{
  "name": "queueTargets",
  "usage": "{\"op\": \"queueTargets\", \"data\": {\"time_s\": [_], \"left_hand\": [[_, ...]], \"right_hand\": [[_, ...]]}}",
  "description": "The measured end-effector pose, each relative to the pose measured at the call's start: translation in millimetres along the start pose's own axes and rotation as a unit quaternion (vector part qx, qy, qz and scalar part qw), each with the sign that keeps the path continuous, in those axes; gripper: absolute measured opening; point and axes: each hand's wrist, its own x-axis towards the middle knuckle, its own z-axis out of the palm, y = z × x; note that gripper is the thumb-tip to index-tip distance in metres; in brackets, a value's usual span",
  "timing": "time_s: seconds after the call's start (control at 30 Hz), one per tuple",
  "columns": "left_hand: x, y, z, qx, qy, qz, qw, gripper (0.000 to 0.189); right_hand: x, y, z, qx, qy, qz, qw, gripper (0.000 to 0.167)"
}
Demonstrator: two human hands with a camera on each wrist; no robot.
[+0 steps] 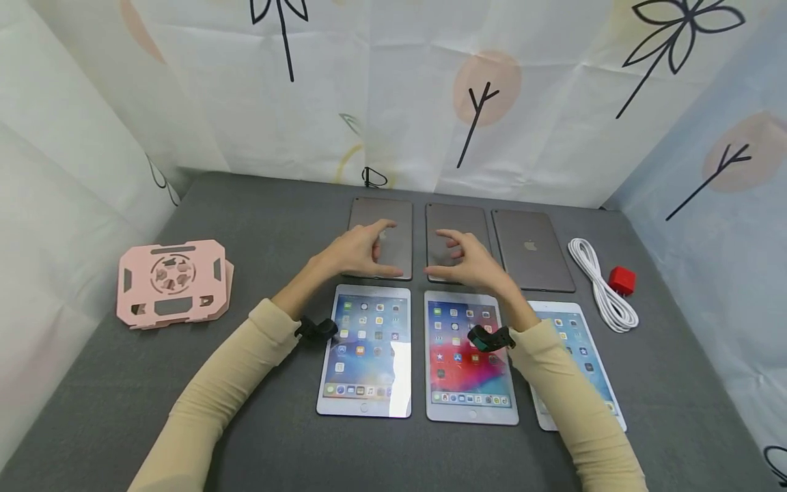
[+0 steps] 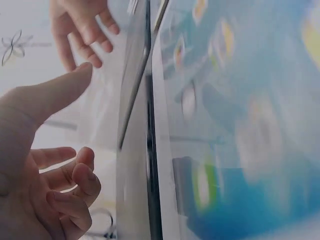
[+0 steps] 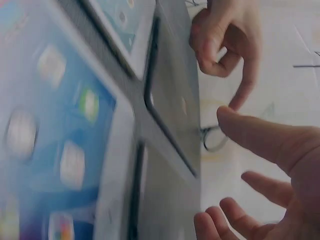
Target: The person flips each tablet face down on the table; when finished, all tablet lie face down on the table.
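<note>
My left hand (image 1: 359,251) is above the left grey tablet (image 1: 393,210), which lies face down. Over the middle grey tablet (image 1: 458,215), also back side up, my right hand (image 1: 475,263) hovers. Both hands hold nothing, thumb and fingers spread apart and lightly bent; the wrist views show a gap between them and the tablets. A third grey tablet (image 1: 530,263) with an apple logo lies to the right. Nearer me are three white tablets with lit screens: left (image 1: 369,342), middle (image 1: 451,328) and right (image 1: 574,342), the last partly hidden by my right sleeve.
Two stacked pink plastic tablet cases (image 1: 173,284) lie on the grey table (image 1: 270,437) at the left. At the right are a coiled white cable (image 1: 605,290) and a red charger block (image 1: 622,280). Patterned white curtains (image 1: 393,89) border the table.
</note>
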Motion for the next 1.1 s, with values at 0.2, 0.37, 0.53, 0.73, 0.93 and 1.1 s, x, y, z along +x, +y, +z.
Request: {"op": "queueTargets", "data": {"time_s": [0.2,0.37,0.53,0.73,0.93,1.1], "left_hand": [[16.4,35.7,20.0,0.01,-0.021,0.031,0.9992,0.1],[28.1,65.7,39.1,0.003,-0.045,0.058,0.9973,0.102],[38.3,94.5,60.0,0.004,-0.063,0.093,0.9936,0.103],[50.7,122.1,84.2,0.028,-0.077,0.108,0.9908,0.104],[61.0,146.2,107.5,0.036,-0.086,0.116,0.9888,0.104],[67.7,161.0,122.7,0.069,-0.095,0.106,0.9874,0.108]], "right_hand": [[-29.9,22,-38,-0.024,-0.002,0.0,0.9997,0.077],[-57.4,47,-64,-0.051,-0.002,0.015,0.9986,0.076],[-85.5,82,-88,-0.077,-0.014,0.034,0.9963,0.077],[-111.2,119,-105,-0.097,-0.038,0.091,0.9904,0.082],[-130.9,143,-114,-0.116,-0.057,0.123,0.9839,0.083],[-136.4,146,-116,-0.109,-0.073,0.141,0.9812,0.087]]}}
